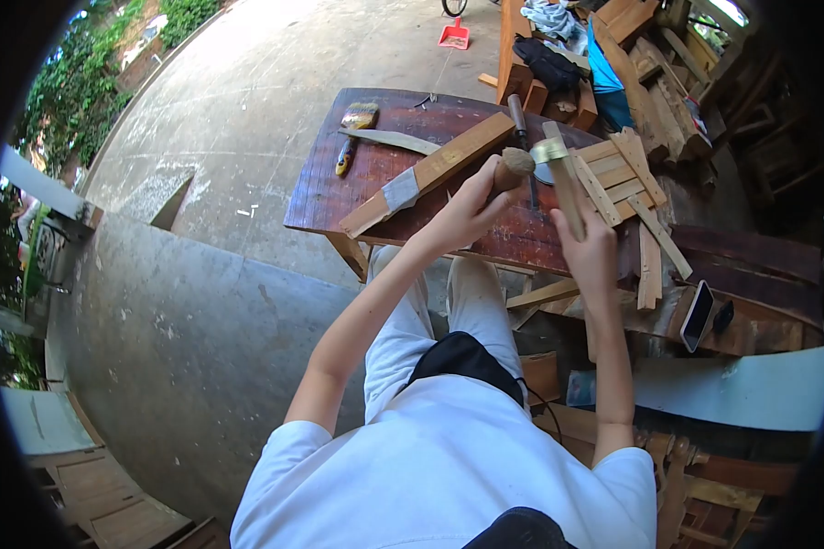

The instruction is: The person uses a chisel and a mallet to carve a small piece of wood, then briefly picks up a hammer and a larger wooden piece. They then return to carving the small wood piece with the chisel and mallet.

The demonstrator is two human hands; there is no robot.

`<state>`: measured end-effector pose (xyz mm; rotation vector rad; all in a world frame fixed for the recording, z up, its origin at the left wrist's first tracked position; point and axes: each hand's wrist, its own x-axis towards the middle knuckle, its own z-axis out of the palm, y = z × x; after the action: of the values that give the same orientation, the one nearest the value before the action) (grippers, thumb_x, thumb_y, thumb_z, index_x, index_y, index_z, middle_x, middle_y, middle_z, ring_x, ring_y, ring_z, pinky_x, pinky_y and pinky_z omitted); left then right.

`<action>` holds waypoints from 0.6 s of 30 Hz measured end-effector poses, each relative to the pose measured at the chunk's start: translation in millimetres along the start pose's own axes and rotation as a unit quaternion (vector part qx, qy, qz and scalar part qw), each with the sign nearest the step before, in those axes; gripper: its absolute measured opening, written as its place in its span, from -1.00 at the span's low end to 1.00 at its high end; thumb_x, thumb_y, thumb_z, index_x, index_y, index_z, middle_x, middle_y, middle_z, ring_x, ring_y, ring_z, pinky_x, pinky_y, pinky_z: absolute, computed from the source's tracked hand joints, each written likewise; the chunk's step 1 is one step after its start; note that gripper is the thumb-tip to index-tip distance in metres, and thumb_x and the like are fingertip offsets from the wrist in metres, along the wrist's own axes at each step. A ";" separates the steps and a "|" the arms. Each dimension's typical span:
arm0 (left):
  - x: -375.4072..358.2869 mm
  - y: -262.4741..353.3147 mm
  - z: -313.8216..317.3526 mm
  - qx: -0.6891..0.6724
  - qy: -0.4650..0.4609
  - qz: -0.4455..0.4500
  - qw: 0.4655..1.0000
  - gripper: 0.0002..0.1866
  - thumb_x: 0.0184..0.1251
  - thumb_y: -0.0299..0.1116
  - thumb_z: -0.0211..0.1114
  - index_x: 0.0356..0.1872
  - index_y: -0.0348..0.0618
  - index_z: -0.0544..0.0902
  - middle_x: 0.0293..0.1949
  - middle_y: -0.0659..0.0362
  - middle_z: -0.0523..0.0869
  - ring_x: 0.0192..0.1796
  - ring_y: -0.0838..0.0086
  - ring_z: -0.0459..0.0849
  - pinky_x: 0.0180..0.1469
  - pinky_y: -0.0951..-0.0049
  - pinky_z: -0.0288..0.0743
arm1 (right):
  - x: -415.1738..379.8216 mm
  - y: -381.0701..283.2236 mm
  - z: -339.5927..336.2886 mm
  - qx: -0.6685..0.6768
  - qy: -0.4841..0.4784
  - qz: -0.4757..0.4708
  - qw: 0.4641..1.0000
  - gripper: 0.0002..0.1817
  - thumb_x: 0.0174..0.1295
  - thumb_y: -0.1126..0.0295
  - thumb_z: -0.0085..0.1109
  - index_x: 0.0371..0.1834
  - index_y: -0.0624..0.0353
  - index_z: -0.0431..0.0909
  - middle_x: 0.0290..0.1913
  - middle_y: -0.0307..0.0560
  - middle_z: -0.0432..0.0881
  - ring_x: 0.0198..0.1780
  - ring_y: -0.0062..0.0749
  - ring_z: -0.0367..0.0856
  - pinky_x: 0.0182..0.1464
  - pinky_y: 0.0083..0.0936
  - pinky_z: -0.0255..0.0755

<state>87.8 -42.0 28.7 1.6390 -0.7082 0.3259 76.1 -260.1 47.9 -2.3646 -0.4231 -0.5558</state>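
Observation:
My left hand (pixel 478 209) is closed around a brown wooden piece with a rounded knob end (pixel 519 163), held above the table. In my right hand (pixel 588 245) is a pale wooden-handled tool (pixel 568 188) with a brassy, ring-like head, its kind unclear. That head is close beside the knob and overlaps it in this view. Below my hands stands a dark red wooden table (pixel 316 197). A long plank (pixel 462 151) with a grey wrap (pixel 400 189) lies across it, left of my hands. Just beyond them is a dark rod-like tool (pixel 517 114).
A paintbrush (pixel 359 117) and a thin curved wood strip (pixel 392 139) lie at the table's left. Slatted wood pieces (pixel 621 174) lie on the right, with a phone (pixel 698 316) nearer me. Stacked timber (pixel 655 101) stands behind; a red dustpan (pixel 454 35) sits on the concrete floor.

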 end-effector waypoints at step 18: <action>-5.5 -31.8 -27.3 -0.024 0.050 -0.087 0.995 -0.73 0.52 -0.38 0.06 0.13 -0.23 0.35 -0.16 0.22 0.47 -0.10 0.55 0.44 0.05 0.51 0.36 | -9.3 12.6 13.9 0.114 -0.059 0.041 0.991 -0.41 0.23 0.36 0.27 0.36 0.15 0.39 -0.12 0.36 0.65 -0.09 0.00 0.71 -0.10 -0.32 0.53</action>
<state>107.8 -12.6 6.0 1.6140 -0.4902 0.2618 77.5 -261.3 27.1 -2.1902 -0.4155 -0.3133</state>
